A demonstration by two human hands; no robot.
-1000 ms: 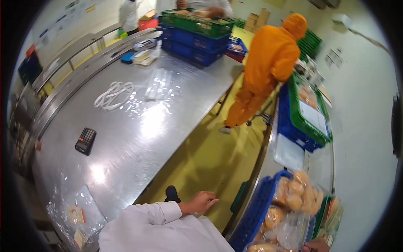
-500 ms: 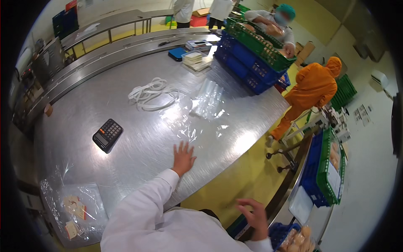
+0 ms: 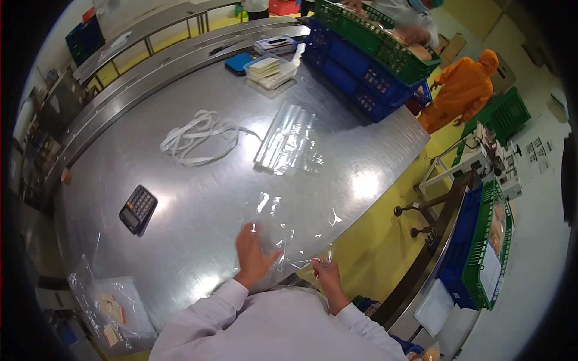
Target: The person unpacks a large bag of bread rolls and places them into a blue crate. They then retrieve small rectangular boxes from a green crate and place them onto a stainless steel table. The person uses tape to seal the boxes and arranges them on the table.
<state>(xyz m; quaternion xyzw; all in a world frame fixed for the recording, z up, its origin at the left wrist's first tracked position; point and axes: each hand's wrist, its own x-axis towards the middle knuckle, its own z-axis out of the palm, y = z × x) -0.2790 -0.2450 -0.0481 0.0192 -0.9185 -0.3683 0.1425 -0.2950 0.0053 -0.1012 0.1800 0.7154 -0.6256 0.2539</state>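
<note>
One clear thin plastic bag or film [image 3: 296, 239], on the near edge of the table, right of the black calculator with grey keys [image 3: 138, 209]. Gathered edge points to the person; long axis can't be told, outline merges with the shiny steel table [image 3: 198, 186]. Right hand [image 3: 328, 278]: thumb and fingers together, pinching that edge. Left hand [image 3: 251, 257]: fingers extended, thumb apart, blurred, at the film's left side; contact can't be told.

Calculator: one, long axis slanting away to the right. One flat bundle of clear plastic sleeves [image 3: 284, 139], beyond and right of the calculator, long axis slanting the same way. One loose coil of white flat strap [image 3: 201, 138], beyond the calculator, slightly right. One clear tub with pale slips [image 3: 269, 71], farther beyond, right. One clear plastic pack [image 3: 137, 308], nearer than the calculator, two printed cards [image 3: 111, 308] visible.
</note>
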